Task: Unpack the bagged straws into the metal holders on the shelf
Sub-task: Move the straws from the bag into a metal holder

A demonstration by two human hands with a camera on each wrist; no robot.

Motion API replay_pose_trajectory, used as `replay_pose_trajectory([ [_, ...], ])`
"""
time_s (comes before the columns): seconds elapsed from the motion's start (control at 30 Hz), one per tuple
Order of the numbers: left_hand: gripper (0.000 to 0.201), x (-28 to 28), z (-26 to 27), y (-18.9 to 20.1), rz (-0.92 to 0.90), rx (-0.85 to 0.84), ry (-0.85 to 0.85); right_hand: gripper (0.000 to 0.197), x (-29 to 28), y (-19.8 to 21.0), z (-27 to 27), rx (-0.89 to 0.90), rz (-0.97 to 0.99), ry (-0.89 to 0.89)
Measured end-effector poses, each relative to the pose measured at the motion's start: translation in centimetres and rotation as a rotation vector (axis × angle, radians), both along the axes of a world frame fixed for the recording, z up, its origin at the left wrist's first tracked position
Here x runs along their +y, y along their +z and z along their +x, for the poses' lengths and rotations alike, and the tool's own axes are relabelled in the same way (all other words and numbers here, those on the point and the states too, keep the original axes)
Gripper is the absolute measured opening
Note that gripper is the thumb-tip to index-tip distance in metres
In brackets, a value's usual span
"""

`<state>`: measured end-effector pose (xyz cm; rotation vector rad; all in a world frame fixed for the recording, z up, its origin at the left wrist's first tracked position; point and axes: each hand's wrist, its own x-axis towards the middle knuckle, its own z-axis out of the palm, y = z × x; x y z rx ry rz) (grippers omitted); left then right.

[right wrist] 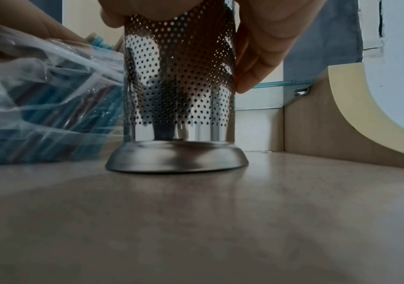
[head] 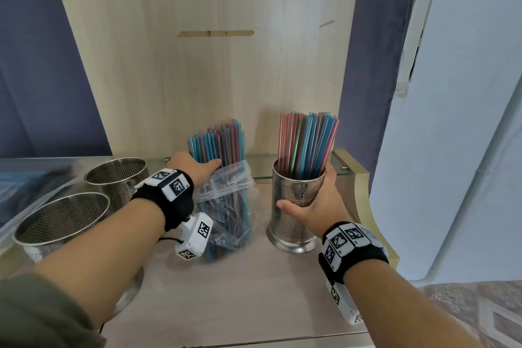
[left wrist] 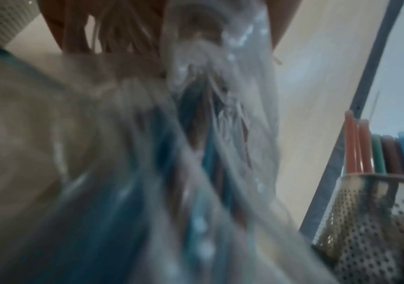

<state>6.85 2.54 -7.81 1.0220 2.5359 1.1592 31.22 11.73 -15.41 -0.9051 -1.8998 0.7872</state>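
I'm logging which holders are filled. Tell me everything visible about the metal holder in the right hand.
The metal holder is a shiny perforated steel cylinder on a flared solid base, standing upright on the shelf. Pink, blue and green straws stand in it. The right hand wraps around its side; the bag lies to its left.

Blurred clear bag [left wrist: 220, 100] of blue straws [left wrist: 123, 221], close up.
Beside it, perforated metal holder [left wrist: 371, 230] with coloured straws [left wrist: 378, 151]; fingers [left wrist: 79, 25] above, seemingly gripping.

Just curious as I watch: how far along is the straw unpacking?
One holder, gripped by the right hand, already stands full of straws. The left hand grips a bunch in the open plastic bag. Two empty holders at the left remain to be filled.
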Motion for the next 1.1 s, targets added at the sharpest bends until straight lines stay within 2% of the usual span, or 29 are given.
replay_pose_trajectory([
  [0.07,0.042,-0.2,-0.3,0.3,0.029,-0.077,-0.014,0.122,0.0,0.0,0.0,0.001,0.001,0.002],
  [0.17,0.029,-0.4,-0.4,0.9,0.050,-0.115,-0.008,0.121,0.0,-0.1,0.0,-0.002,0.002,0.003],
  [0.3,0.032,-0.5,-0.5,1.6,0.028,-0.143,-0.011,0.120,0.1,0.0,0.0,-0.011,-0.003,0.001],
  [0.6,0.036,-0.6,-0.2,3.2,0.103,-0.066,-0.036,0.121,0.0,0.0,0.0,-0.020,-0.005,0.002],
  [0.8,0.023,-0.8,-0.5,5.5,0.251,-0.023,-0.077,0.121,0.0,0.1,0.0,-0.017,-0.018,0.006],
  [0.97,0.024,-0.8,-1.7,7.6,0.559,-0.143,-0.174,0.121,0.0,0.1,0.0,-0.005,-0.024,0.004],
  [1.1,0.029,-1.2,-2.2,9.6,0.719,-0.064,-0.211,0.120,0.0,0.1,0.0,-0.012,-0.025,0.009],
])
